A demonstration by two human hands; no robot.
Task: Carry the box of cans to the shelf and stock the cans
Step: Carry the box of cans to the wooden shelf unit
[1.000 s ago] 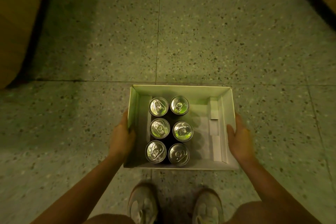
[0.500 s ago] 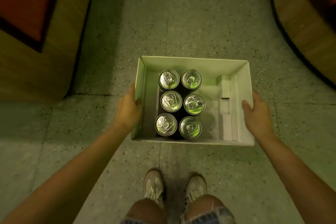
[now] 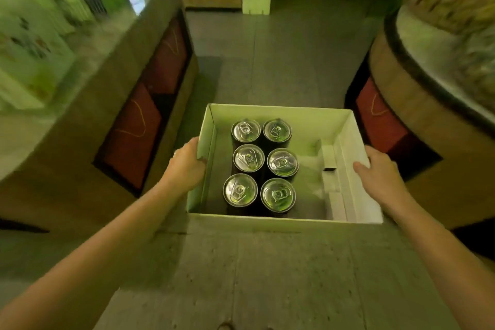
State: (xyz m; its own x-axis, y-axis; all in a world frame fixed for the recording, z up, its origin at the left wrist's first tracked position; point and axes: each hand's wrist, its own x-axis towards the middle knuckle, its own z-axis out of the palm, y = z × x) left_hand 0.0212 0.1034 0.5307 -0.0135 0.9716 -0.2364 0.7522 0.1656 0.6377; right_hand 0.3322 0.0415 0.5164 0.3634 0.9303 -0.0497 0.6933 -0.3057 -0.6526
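Two bare hands grip one white box at the frame's centre, held above the tiled floor: the left hand clasps its left wall, the right hand its right wall. Six cans stand upright inside (two columns of three, toward the box's left side). A counter fills the left of the frame, a rounded display the right.

Your open white box between hands, level; six upright cans, two columns, nearer your left hand.
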